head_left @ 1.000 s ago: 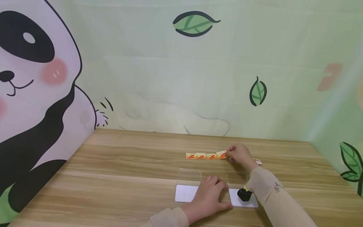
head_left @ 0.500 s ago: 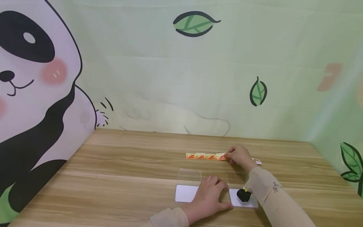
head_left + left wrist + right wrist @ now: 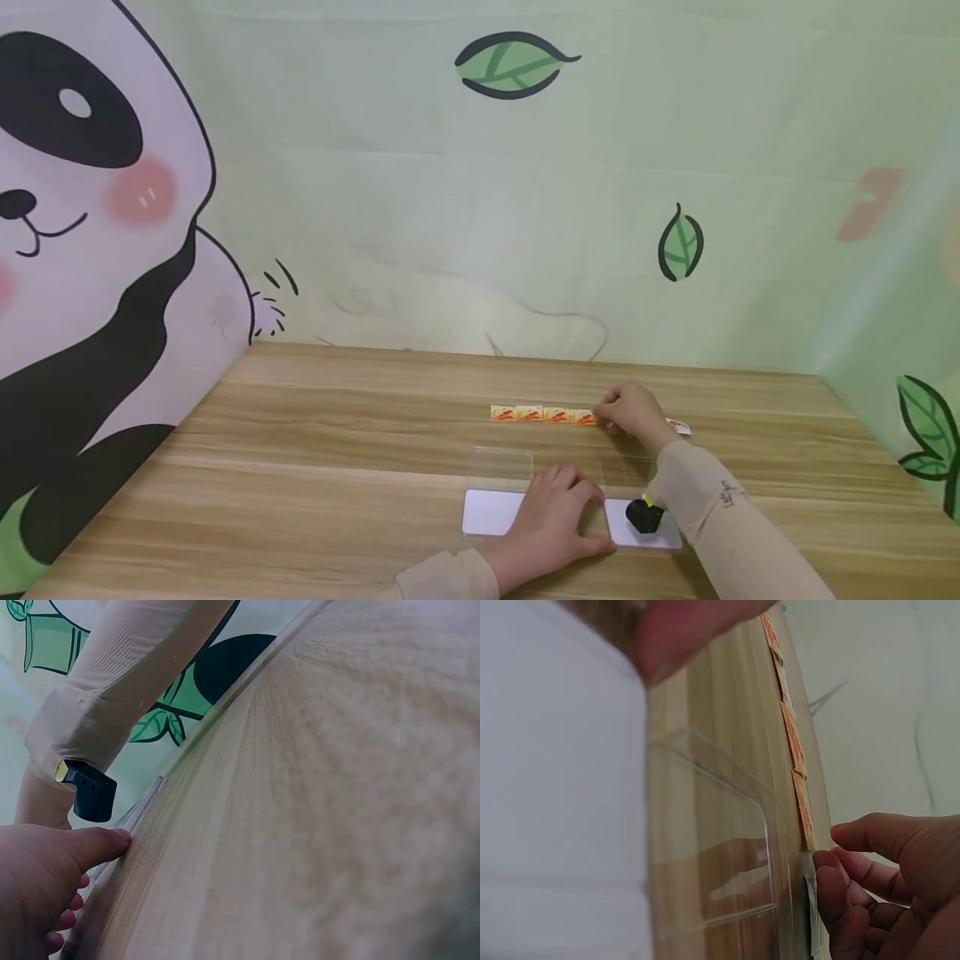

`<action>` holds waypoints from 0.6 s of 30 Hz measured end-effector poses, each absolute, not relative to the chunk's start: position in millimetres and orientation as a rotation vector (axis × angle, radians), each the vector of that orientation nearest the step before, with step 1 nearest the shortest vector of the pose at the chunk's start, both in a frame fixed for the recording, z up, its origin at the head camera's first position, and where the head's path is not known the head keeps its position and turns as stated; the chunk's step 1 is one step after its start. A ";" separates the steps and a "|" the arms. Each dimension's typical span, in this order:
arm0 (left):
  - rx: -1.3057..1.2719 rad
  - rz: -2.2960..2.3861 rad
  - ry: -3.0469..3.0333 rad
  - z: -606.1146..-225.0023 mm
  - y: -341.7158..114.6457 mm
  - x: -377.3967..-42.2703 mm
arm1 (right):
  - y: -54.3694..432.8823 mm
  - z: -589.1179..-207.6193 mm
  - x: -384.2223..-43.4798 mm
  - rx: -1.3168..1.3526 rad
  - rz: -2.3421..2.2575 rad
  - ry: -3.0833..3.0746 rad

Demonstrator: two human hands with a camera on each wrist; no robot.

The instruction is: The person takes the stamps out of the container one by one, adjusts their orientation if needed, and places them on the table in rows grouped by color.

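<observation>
Several small yellow-and-orange picture cards (image 3: 530,413) lie side by side in a row towards the back of the table. My right hand (image 3: 637,412) pinches the right end of the last card (image 3: 582,417) in this row; its fingertips cover that end. Nearer to me lie a left white panel (image 3: 491,511) and a right white panel (image 3: 619,535), with clear plastic lids behind them. My left hand (image 3: 551,512) rests spread between the panels, covering part of the left one. Its thumb and index finger touch the left corners of the right panel.
A white-edged card (image 3: 679,427) shows behind my right wrist. The left clear lid (image 3: 501,467) lies flat; the right clear lid (image 3: 705,780) is partly behind my forearm. A small black device (image 3: 643,517) sits under the right sleeve. A printed cloth wall (image 3: 375,208) borders the wooden table.
The last card was tilted with its right side higher; it now lies level in line with the others. My right hand has shifted slightly left. The left hand stays still.
</observation>
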State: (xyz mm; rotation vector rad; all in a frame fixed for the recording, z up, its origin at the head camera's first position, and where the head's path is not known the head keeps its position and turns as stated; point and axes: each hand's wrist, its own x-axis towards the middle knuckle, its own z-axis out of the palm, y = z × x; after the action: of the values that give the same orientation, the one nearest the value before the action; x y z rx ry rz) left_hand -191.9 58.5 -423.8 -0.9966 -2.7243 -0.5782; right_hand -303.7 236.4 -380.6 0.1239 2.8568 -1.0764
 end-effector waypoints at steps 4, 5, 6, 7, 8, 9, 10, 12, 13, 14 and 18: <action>-0.988 -0.575 -2.716 -424.9 59.0 -191.8 | 237.3 -379.4 -303.1 0.119 -1.088 2.850; -0.986 -0.574 -2.714 -424.8 59.1 -191.7 | 237.9 -379.0 -302.8 0.114 -1.095 2.846; -0.986 -0.574 -2.712 -424.9 59.5 -191.8 | 238.1 -378.2 -301.9 0.113 -1.104 2.842; -0.984 -0.572 -2.711 -424.8 59.6 -191.6 | 238.6 -377.6 -301.3 0.111 -1.110 2.840; -0.985 -0.577 -2.711 -424.5 59.8 -191.5 | 239.2 -376.8 -300.4 0.111 -1.117 2.839; -0.986 -0.580 -2.713 -424.2 60.0 -191.5 | 239.9 -375.9 -299.5 0.101 -1.117 2.844; -0.988 -0.588 -2.713 -424.3 60.1 -191.5 | 240.7 -375.0 -298.7 0.096 -1.112 2.846; -0.994 -0.600 -2.720 -423.9 60.1 -191.2 | 242.0 -373.0 -297.0 0.084 -1.109 2.854; -0.995 -0.605 -2.723 -423.8 60.0 -191.1 | 242.7 -372.1 -296.3 0.085 -1.111 2.853; -0.997 -0.610 -2.727 -424.1 60.0 -191.4 | 243.3 -370.8 -295.3 0.078 -1.111 2.851; -0.995 -0.606 -2.730 -425.4 59.7 -192.3 | 246.2 -366.8 -291.8 0.048 -1.138 2.847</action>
State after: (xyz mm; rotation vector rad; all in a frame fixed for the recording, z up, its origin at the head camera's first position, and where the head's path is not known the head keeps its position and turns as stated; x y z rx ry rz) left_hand -192.3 59.7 -425.4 -0.9954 -2.7296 -0.6062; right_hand -291.8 246.2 -366.8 0.0478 2.8475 -1.1377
